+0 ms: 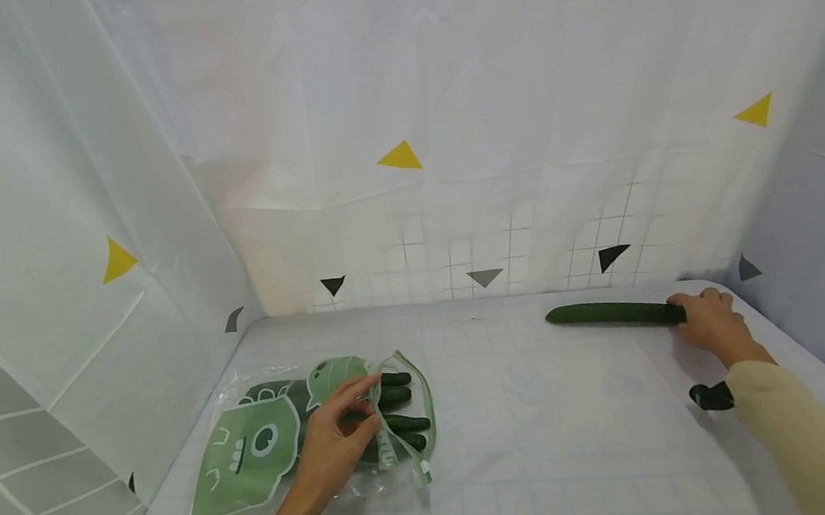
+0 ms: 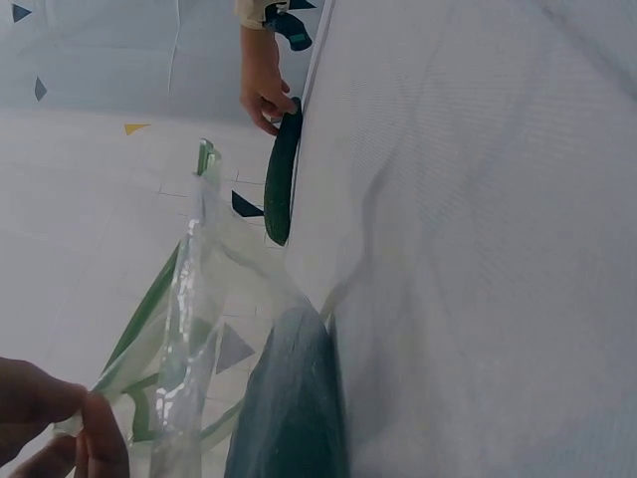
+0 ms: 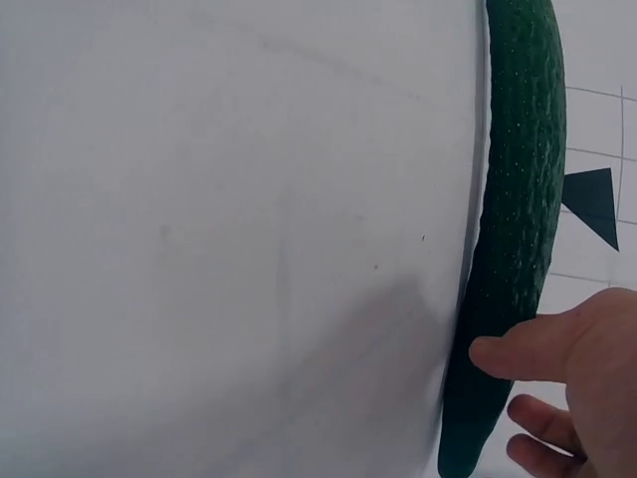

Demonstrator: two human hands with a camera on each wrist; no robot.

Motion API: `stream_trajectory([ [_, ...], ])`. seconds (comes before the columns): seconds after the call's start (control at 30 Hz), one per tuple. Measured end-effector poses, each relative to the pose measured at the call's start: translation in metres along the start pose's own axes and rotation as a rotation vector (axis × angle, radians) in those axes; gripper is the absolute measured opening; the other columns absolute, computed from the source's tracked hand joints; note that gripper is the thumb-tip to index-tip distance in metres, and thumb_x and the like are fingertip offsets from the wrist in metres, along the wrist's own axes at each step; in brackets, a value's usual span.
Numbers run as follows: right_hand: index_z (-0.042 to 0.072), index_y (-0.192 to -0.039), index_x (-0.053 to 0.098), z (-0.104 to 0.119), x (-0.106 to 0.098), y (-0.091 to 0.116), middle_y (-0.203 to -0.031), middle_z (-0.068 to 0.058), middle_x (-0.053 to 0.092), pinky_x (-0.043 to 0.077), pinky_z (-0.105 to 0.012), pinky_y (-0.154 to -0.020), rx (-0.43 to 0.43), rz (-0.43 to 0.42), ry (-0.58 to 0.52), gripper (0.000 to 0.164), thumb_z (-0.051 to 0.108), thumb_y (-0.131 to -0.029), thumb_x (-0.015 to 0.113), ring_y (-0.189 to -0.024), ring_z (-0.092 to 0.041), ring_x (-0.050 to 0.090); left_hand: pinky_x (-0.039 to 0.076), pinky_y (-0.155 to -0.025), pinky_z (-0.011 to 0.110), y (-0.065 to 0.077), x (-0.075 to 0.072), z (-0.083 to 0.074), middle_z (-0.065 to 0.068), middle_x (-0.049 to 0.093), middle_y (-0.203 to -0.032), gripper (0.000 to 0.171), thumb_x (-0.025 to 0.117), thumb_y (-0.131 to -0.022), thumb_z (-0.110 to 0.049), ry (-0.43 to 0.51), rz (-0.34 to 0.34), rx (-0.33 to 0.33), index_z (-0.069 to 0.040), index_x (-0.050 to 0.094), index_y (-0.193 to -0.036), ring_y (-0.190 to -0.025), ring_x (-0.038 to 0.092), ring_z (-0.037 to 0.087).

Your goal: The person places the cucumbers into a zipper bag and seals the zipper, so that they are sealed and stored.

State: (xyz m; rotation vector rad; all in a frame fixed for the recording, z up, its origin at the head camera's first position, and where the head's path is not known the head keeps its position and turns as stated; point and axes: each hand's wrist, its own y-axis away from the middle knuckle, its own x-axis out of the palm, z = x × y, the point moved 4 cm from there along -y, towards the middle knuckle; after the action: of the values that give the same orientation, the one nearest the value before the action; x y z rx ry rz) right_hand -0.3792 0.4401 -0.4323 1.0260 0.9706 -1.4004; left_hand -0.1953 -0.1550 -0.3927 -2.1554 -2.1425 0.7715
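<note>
A long dark green cucumber (image 1: 612, 314) lies across the far right of the table. My right hand (image 1: 716, 325) holds its right end; in the right wrist view the thumb (image 3: 528, 349) presses on the cucumber's side. On the left lies a clear zip bag (image 1: 253, 451) printed with a green cartoon monster. Several cucumbers (image 1: 395, 395) are inside it, their ends showing near the open mouth. With thumb and fingers my left hand (image 1: 335, 432) pinches the bag's edge by the mouth. The left wrist view shows the raised clear film and its green zip strip (image 2: 149, 299).
White sheeting (image 1: 441, 83) with yellow, black and grey triangles hangs behind and at both sides. A white cloth with faint grid lines covers the table (image 1: 546, 442). A dark band with a small device (image 1: 712, 396) sits at my right wrist.
</note>
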Motion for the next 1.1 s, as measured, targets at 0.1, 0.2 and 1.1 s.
stream_trajectory([
  [0.1, -0.01, -0.132, 0.047, -0.002, 0.0, 0.0, -0.128, -0.046, 0.036, 0.037, -0.077, -0.091, -0.022, 0.015, -0.015, 0.043, 0.0, -0.094, 0.064, -0.12, -0.065, 0.033, 0.056, -0.079, 0.032, 0.0, 0.0, 0.0, -0.006, 0.061, -0.137, 0.058, 0.073, -0.092, 0.005, -0.001, -0.002, -0.003, -0.031, 0.069, -0.137, -0.098, 0.064, 0.023],
  [0.2, -0.012, -0.127, 0.041, -0.006, 0.0, 0.0, -0.125, -0.045, 0.045, 0.041, -0.074, -0.09, -0.044, 0.06, -0.032, 0.042, -0.001, -0.094, 0.065, -0.114, -0.06, 0.046, 0.056, -0.079, 0.032, 0.0, -0.001, -0.001, -0.006, 0.061, -0.137, 0.058, 0.073, -0.092, 0.005, 0.0, -0.003, -0.003, -0.031, 0.069, -0.137, -0.098, 0.064, 0.022],
  [1.1, -0.019, -0.125, 0.059, -0.005, 0.001, 0.015, -0.119, -0.04, 0.059, 0.043, -0.072, -0.092, -0.273, 0.088, 0.012, 0.045, 0.002, -0.089, 0.076, -0.11, -0.059, 0.054, 0.056, -0.08, 0.032, -0.001, 0.0, -0.001, -0.008, 0.061, -0.136, 0.058, 0.074, -0.091, 0.005, -0.01, -0.014, -0.026, -0.033, 0.07, -0.134, -0.098, 0.064, 0.021],
])
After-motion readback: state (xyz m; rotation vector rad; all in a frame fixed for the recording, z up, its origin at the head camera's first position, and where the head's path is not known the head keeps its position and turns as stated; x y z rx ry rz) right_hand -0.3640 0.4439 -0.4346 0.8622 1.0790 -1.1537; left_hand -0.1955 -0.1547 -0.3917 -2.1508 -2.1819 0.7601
